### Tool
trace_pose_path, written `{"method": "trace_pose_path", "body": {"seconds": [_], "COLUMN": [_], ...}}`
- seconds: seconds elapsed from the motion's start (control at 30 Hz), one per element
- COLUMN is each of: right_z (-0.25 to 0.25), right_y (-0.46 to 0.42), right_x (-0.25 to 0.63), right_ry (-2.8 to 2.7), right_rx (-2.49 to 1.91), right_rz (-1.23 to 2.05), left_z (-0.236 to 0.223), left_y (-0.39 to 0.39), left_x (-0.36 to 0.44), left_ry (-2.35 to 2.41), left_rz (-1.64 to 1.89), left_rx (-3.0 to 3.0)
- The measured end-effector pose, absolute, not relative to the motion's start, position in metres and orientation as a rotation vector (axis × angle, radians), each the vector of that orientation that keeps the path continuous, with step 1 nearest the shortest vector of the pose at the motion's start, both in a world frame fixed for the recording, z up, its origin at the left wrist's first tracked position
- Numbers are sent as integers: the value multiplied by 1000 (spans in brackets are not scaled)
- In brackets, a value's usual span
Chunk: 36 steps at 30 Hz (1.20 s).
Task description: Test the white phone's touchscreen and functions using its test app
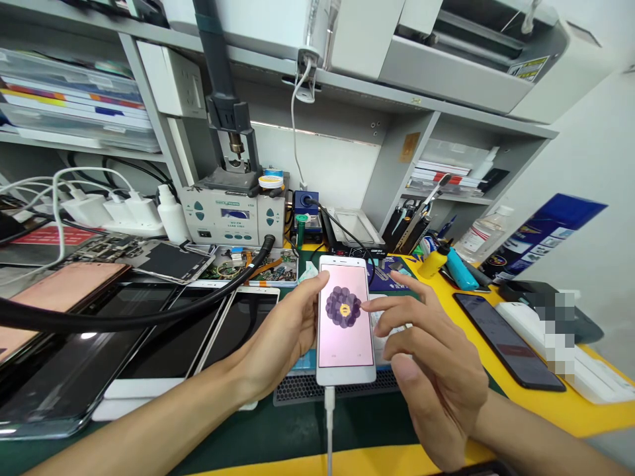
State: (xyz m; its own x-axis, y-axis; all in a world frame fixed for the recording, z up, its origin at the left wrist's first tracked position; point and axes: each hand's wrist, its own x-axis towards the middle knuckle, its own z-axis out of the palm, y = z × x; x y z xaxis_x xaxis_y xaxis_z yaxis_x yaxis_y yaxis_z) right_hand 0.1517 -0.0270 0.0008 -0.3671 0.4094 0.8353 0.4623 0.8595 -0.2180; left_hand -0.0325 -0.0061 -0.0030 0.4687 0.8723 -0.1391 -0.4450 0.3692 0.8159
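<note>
White-framed, slim and rectangular, the smartphone with a lit pink screen (346, 350) was held in front of the perforated dark panel (297, 391). My left hand (285, 317) grasped its left edge, thumb along the side, presumably to keep the display facing me and the plugged-in white cable (330, 416) unstrained below. My right hand (431, 350) was loosely spread, gripping nothing; its index fingertip was at the purple flower graphic (342, 307), contact unconfirmed.
</note>
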Motion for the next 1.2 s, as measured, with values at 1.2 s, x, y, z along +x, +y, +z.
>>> {"method": "trace_pose_path", "body": {"seconds": [1.2], "right_z": [-2], "right_y": [-21], "right_x": [152], "right_ry": [-2131], "right_rx": [-570], "right_rz": [-128], "left_z": [-2], "left_y": [-7], "left_x": [-33], "left_ry": [606], "left_rz": [925], "left_rx": [765]}}
